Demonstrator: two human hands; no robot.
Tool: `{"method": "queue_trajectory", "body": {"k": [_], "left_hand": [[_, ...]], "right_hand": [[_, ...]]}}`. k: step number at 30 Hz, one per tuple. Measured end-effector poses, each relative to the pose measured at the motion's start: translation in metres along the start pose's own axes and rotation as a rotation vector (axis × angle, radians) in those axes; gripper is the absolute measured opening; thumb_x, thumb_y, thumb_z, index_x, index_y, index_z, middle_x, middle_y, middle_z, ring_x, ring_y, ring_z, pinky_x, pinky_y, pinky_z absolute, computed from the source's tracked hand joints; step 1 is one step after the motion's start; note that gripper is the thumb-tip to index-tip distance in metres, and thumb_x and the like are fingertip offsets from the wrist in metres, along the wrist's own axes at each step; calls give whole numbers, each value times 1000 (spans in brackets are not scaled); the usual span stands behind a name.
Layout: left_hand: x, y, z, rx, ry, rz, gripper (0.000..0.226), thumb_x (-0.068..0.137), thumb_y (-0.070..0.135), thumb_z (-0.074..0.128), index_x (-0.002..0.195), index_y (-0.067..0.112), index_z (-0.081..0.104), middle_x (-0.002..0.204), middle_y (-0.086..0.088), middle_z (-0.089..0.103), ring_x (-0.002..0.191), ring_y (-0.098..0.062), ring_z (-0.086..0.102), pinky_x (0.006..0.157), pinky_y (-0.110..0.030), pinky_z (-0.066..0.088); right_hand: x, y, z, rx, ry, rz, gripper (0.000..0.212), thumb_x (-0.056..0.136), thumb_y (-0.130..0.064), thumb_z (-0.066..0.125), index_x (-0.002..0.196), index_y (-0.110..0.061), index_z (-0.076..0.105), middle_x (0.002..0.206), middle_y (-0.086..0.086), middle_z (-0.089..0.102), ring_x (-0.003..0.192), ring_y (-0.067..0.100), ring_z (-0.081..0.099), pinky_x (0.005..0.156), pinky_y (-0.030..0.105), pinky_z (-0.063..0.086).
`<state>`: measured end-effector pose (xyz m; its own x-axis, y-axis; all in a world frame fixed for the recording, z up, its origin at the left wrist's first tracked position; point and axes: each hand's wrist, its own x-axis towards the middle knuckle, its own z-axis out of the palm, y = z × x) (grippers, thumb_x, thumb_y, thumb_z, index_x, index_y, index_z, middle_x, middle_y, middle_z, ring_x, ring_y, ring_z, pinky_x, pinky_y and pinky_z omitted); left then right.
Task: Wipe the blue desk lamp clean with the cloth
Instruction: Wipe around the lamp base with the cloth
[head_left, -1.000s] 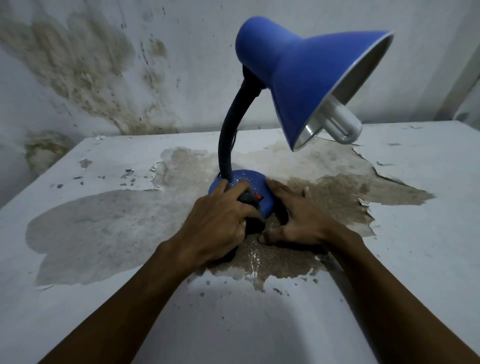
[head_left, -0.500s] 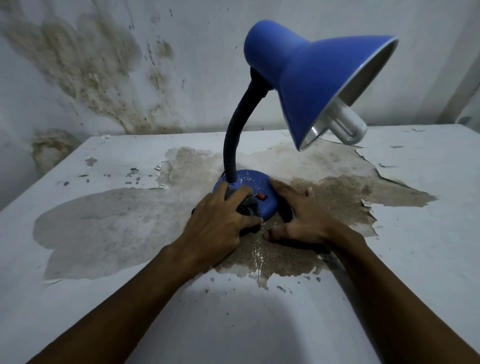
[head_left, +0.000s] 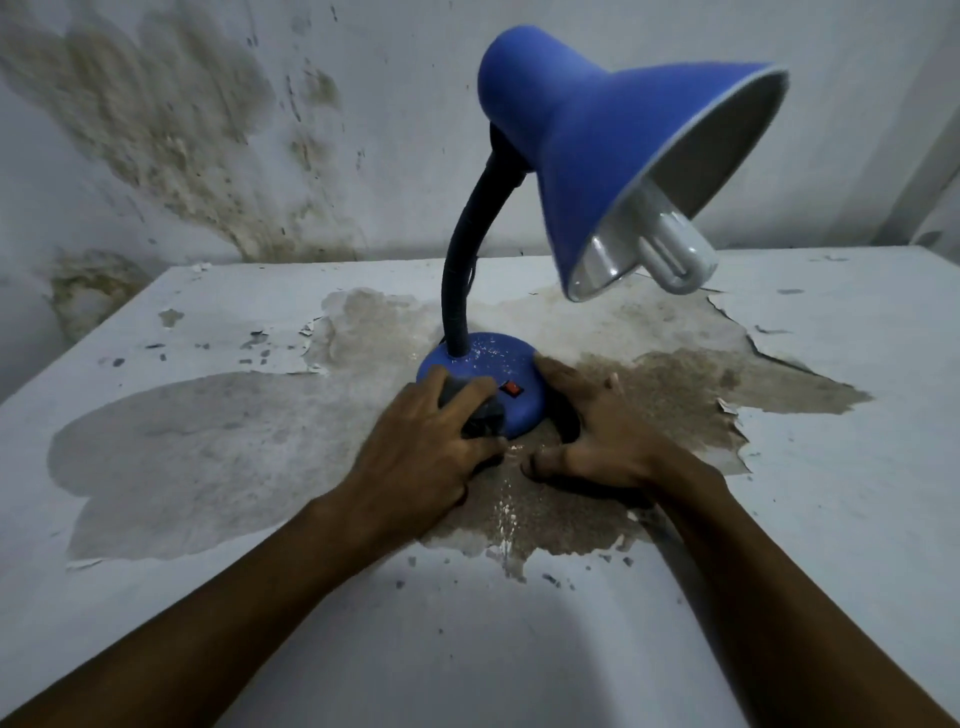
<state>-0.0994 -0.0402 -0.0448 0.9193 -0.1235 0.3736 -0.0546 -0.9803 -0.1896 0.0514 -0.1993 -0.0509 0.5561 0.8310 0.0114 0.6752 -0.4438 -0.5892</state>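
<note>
table: worn white table with peeling paint (head_left: 831, 415), carrying the lamp near its middle.
lamp: blue metal desk lamp with black bendy neck (head_left: 597, 156), round base (head_left: 488, 364) standing on the bare patch.
right hand (head_left: 608, 436): grip spread, fingers against the base's right side, likely steadying it.
left hand (head_left: 426, 441): grip curled round a dark grey cloth (head_left: 480, 415), pressing it on the base's front to wipe.
</note>
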Motion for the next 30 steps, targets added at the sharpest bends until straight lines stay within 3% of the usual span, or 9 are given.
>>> {"method": "queue_trajectory", "body": {"k": [2, 5, 7, 9, 12, 15, 19, 22, 30], "left_hand": [[-11, -12, -5, 37, -66, -75, 23, 71, 24, 68, 92, 24, 78, 119, -11, 61, 92, -36, 51, 66, -40, 49], [-20, -25, -14, -1, -68, -240, 26, 74, 21, 56, 85, 24, 79, 113, -9, 60, 88, -32, 46, 60, -31, 41], [-18, -30, -19, -166, 36, -409, 35, 78, 10, 52, 98, 25, 77, 115, -10, 57, 93, -33, 49, 63, -32, 44], [-13, -39, -18, -265, 115, -583, 43, 82, 3, 54, 118, 22, 68, 119, -12, 54, 103, -32, 52, 78, -37, 46], [5, -57, -8, -354, 146, -816, 40, 82, 7, 57, 121, 13, 59, 118, -14, 61, 108, -32, 57, 87, -37, 45], [30, -77, 2, -451, 158, -953, 29, 82, 9, 57, 110, 12, 63, 110, -13, 66, 102, -31, 59, 81, -34, 45], [52, -92, 13, -586, -24, -839, 44, 78, 2, 51, 112, 22, 72, 116, -6, 71, 108, -25, 64, 95, -31, 49], [45, -90, 24, -460, -197, -710, 43, 76, 4, 48, 105, 22, 75, 104, -6, 73, 97, -27, 65, 77, -35, 53], [-1, -30, -6, -78, -192, -541, 15, 84, 18, 51, 88, 11, 63, 97, 0, 50, 84, -17, 38, 52, -29, 24]], "right_hand": [[0, 2, -1, -18, 5, 1, 117, 58, -55, 66, 159, -30, 12, 166, -6, 19, 151, 17, 19, 124, 49, -6], [1, 4, -1, -16, 32, 0, 116, 56, -57, 67, 158, -31, 18, 164, -4, 25, 150, 18, 25, 124, 52, 0], [3, 6, -3, 30, 44, 10, 113, 54, -57, 71, 155, -31, 27, 158, -2, 38, 143, 19, 38, 120, 50, 21], [5, 5, -5, 86, 66, 22, 108, 52, -57, 72, 151, -29, 37, 144, 0, 53, 124, 18, 55, 98, 31, 44], [14, -5, -7, 148, 108, 25, 96, 62, -56, 81, 143, -26, 41, 128, -1, 57, 96, 10, 60, 65, 13, 44], [29, -19, -4, 39, 115, -5, 105, 58, -68, 82, 145, -27, 38, 131, -6, 52, 111, 13, 53, 82, 28, 45], [40, -23, 7, -6, 114, 36, 108, 57, -71, 81, 146, -22, 42, 135, 1, 47, 109, 13, 47, 88, 31, 43], [37, -19, 13, 28, 175, 41, 105, 58, -67, 83, 146, -22, 45, 133, -2, 45, 110, 12, 45, 89, 29, 40], [37, -13, 22, 34, 227, 31, 112, 53, -75, 81, 147, -25, 45, 131, -3, 43, 115, 14, 44, 90, 28, 40]]}}
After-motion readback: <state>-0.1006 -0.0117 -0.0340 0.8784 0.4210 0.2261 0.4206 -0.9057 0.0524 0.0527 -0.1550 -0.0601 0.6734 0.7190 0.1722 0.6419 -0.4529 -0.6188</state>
